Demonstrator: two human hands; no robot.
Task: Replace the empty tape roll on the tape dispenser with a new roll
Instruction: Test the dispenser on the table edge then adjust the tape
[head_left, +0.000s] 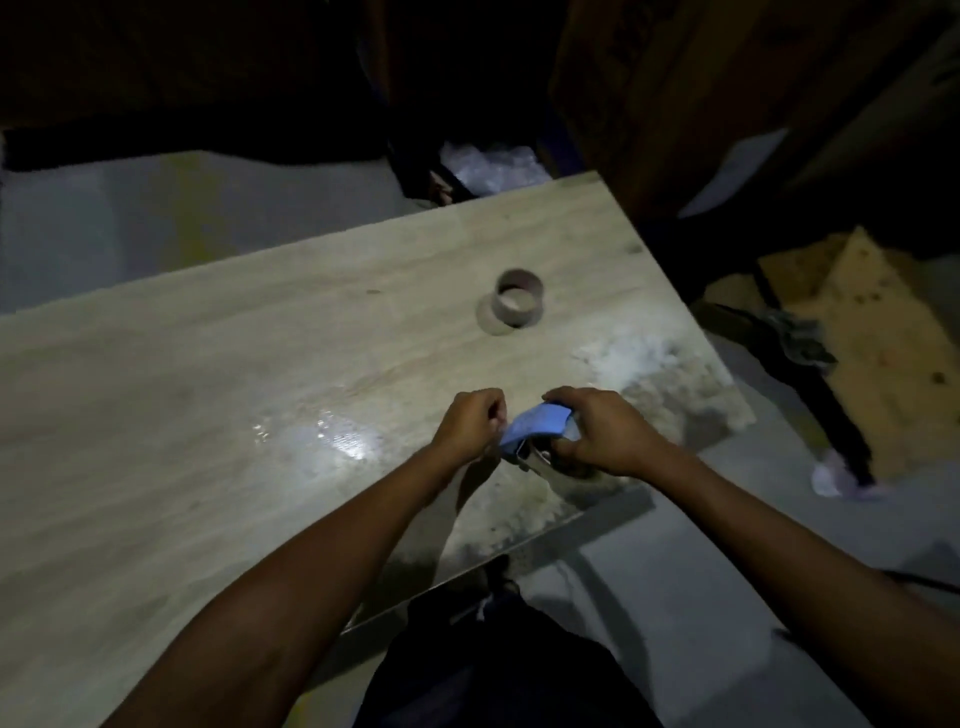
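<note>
One empty cardboard tape core (518, 300); one blue tape dispenser (537, 427); two hands; one table (208, 364).

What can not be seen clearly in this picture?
- Head view: the tape dispenser is mostly covered by the right hand; a new roll cannot be seen.
- What the left hand pinches: too small.
- Cardboard core: leftover tape unclear, dim.

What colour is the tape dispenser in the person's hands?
Blue tape dispenser, seen best in the head view.
</note>
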